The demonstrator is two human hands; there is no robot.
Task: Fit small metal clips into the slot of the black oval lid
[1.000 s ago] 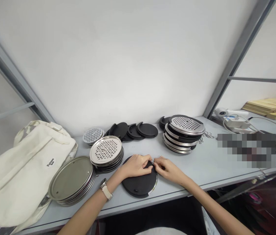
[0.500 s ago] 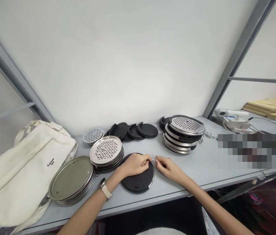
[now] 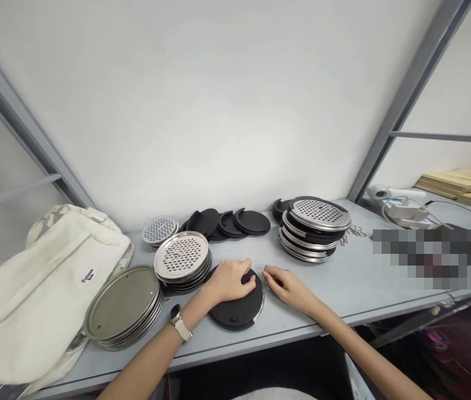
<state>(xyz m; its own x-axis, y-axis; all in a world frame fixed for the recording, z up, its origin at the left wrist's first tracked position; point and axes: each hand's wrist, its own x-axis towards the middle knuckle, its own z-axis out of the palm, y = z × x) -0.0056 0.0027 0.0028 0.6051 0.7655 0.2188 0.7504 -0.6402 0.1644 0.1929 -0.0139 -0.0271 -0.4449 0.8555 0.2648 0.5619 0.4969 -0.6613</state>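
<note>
A round black disc [image 3: 239, 308] lies flat near the front of the table, a thin shiny rim showing along its right side. My left hand [image 3: 229, 280] rests over its upper part, thumb and forefinger apart, with a watch on the wrist. Just right of the disc, my right hand [image 3: 283, 286] is closed in a pinch. A small bent wire hook [image 3: 259, 270] pokes from its fingertips beside the disc's upper right edge; the rest of it is covered by the fingers. Behind my left hand stands a stack of round metal grater plates [image 3: 183, 255].
Olive-green round plates [image 3: 122, 303] are stacked at front left beside a cream bag [image 3: 47, 289]. Black discs [image 3: 252, 221] lie along the wall. A tall stack of grater plates and black discs [image 3: 314, 228] stands right, with loose wire hooks [image 3: 355, 230] behind it.
My left thumb and forefinger have parted and come away from the wire hook. My right hand still pinches it, in almost the same place. The disc has hardly moved.
</note>
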